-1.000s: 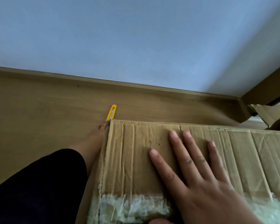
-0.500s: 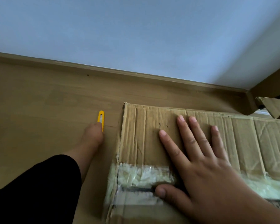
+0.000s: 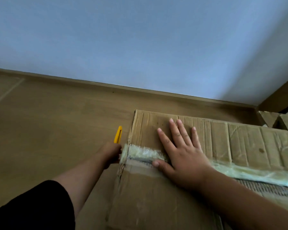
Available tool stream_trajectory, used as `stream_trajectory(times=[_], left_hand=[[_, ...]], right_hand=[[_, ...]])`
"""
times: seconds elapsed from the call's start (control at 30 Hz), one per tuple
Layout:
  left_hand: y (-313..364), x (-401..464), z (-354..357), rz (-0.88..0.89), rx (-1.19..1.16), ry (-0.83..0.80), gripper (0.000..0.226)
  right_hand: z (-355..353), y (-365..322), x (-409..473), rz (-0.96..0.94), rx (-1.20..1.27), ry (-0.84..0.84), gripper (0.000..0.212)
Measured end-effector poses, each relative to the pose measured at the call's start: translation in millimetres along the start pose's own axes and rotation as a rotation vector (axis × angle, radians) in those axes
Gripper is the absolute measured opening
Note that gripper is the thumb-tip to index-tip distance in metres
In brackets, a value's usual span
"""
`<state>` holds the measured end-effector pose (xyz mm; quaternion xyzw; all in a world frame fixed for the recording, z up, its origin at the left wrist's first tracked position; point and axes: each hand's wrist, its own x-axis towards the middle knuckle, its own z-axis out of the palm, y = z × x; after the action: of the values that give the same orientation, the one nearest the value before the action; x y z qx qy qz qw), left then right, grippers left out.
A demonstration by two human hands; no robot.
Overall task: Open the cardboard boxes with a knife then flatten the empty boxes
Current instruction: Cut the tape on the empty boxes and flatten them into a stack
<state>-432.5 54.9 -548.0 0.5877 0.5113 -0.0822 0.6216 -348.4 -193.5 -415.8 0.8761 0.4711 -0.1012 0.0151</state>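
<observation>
A large brown cardboard box [image 3: 156, 201] lies on the floor and fills the lower right. A strip of clear, crinkled tape [image 3: 145, 154] runs along the seam between its top flaps. My left hand [image 3: 111, 152] is closed around a yellow utility knife [image 3: 118, 134] at the box's left edge, right where the tape ends; the blade is hidden. My right hand [image 3: 181, 151] lies flat on the top flap, fingers spread, thumb on the seam.
Wooden floor [image 3: 48, 130] stretches to the left, up to a skirting board and a pale blue wall [image 3: 140, 47]. More torn cardboard [image 3: 273, 121] sits in the far right corner beside a brown door frame [image 3: 279, 95].
My left hand has drawn the knife back along the box's left side, from the far corner to the taped seam. My view has shifted back, so more of the box shows.
</observation>
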Motion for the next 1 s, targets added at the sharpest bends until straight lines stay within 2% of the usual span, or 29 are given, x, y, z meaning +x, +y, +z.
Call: stream_trajectory(times=[0.07,0.13,0.17,0.27,0.33,0.37,0.43,0.47,0.53,0.63,0.77,0.87,0.93,1.0], left_hand=[[23,-41,1,0.058,-0.101,0.016,0.038],[41,-80,5,0.163,-0.137,0.029,0.03],[46,-100,7,0.225,-0.124,0.07,0.025],[40,-142,9,0.357,0.0,0.205,0.03],[30,-160,7,0.401,0.148,0.266,0.032],[27,-169,7,0.405,0.285,0.293,0.032],[24,-192,11,0.417,0.613,0.329,0.036],[23,-203,14,0.42,0.739,0.346,0.042],[19,-215,18,0.421,0.833,0.349,0.05],[11,-216,19,0.398,0.791,0.349,0.055],[9,-218,14,0.243,0.695,0.286,0.063],[16,-232,15,0.274,0.765,0.362,0.052],[23,-252,25,0.377,0.742,0.42,0.037],[24,-279,43,0.456,0.568,0.332,0.024]], right_hand=[[-9,-5,-11,-0.066,0.028,-0.042,0.09],[-12,-16,-26,-0.163,0.037,-0.11,0.088],[-11,-22,-36,-0.212,0.03,-0.139,0.087],[4,-37,-70,-0.286,0.024,-0.117,0.09],[11,-40,-92,-0.281,0.017,-0.142,0.09],[12,-40,-101,-0.247,0.011,-0.147,0.088],[10,-39,-117,-0.301,-0.024,-0.142,0.087],[10,-36,-124,-0.32,-0.027,-0.089,0.087],[5,-30,-140,-0.276,-0.007,-0.164,0.087],[3,-16,-155,-0.142,0.033,-0.202,0.086],[5,-4,-167,-0.083,0.085,-0.251,0.092],[-6,-9,-168,-0.02,0.259,-0.195,0.1],[-12,-12,-170,0.034,0.405,-0.1,0.081],[-19,-16,-174,0.098,0.637,0.012,0.06]])
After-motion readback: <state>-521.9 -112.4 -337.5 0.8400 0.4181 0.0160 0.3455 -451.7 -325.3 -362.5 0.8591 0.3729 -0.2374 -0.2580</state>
